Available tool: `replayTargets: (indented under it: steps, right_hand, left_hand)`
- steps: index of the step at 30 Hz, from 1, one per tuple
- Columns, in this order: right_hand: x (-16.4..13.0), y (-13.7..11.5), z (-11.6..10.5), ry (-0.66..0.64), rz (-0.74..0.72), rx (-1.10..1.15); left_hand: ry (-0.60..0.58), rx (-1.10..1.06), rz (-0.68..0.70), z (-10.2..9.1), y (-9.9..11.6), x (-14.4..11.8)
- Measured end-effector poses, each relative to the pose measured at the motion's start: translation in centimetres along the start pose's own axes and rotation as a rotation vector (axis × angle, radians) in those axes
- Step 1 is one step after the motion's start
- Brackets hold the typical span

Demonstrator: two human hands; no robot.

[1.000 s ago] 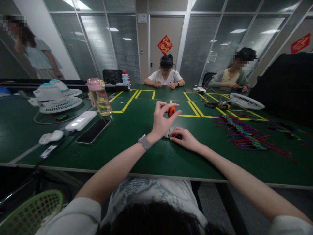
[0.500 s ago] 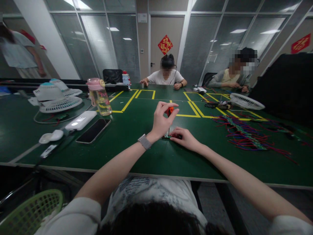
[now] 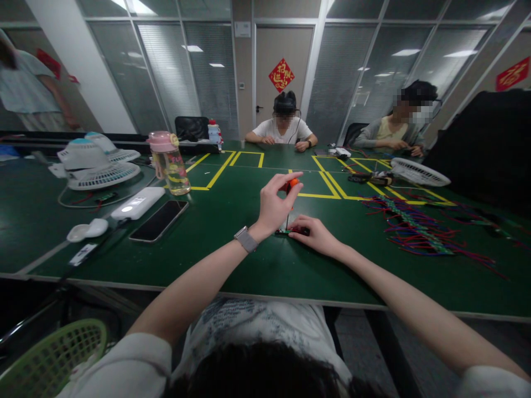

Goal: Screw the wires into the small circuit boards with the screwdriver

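My left hand [image 3: 274,207] grips the orange handle of a small screwdriver [image 3: 291,188], held upright with its thin shaft pointing down at a small dark part [image 3: 286,231] on the green table [image 3: 232,249]. A grey watch sits on that wrist. My right hand [image 3: 316,234] lies flat on the table and presses the small part down with its fingertips. Most of the part is hidden under the fingers.
A black phone [image 3: 158,220], a white power bank [image 3: 138,203], a pink-lidded bottle [image 3: 168,163] and white fans [image 3: 96,165] lie to the left. A pile of red and blue wires [image 3: 415,226] lies to the right. Two people sit at the far side. A green basket [image 3: 53,359] sits below left.
My left fingers have shifted around the screwdriver handle, turning it in place. My right hand has stayed on the part. A person at the far left has walked further left.
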State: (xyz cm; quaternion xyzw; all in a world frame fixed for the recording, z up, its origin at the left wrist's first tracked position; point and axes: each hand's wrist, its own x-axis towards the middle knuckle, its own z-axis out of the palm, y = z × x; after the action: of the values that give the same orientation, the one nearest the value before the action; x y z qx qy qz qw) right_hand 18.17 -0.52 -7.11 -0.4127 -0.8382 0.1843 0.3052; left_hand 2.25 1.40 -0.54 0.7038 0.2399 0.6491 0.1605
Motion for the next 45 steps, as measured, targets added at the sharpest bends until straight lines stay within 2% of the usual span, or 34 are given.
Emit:
replayTargets:
  steps: [4, 11, 22, 29, 33, 40, 45]
  right_hand:
    - [0.02, 0.03, 0.01, -0.001, -0.006, -0.003]
    - [0.03, 0.17, 0.06, 0.005, -0.005, -0.011]
    - [0.01, -0.09, 0.02, -0.002, 0.008, -0.004]
    - [-0.01, 0.14, 0.08, 0.002, -0.005, 0.002]
    - [-0.03, 0.15, 0.08, 0.006, -0.01, -0.001]
    - [-0.02, 0.01, 0.04, 0.004, -0.007, -0.007]
    - [-0.01, 0.03, 0.06, 0.004, 0.003, -0.011]
  left_hand:
    - [0.038, 0.087, 0.049, -0.11, 0.13, 0.01]
    - [-0.056, -0.063, -0.002, 0.03, -0.46, -0.08]
    - [0.072, 0.098, 0.079, -0.1, 0.28, -0.06]
    - [-0.032, -0.018, -0.003, -0.19, -0.03, -0.19]
    - [-0.007, -0.025, -0.022, -0.06, -0.1, -0.26]
    - [0.067, 0.139, 0.049, -0.05, 0.07, -0.15]
    - [-0.007, 0.051, 0.018, -0.14, -0.23, -0.11]
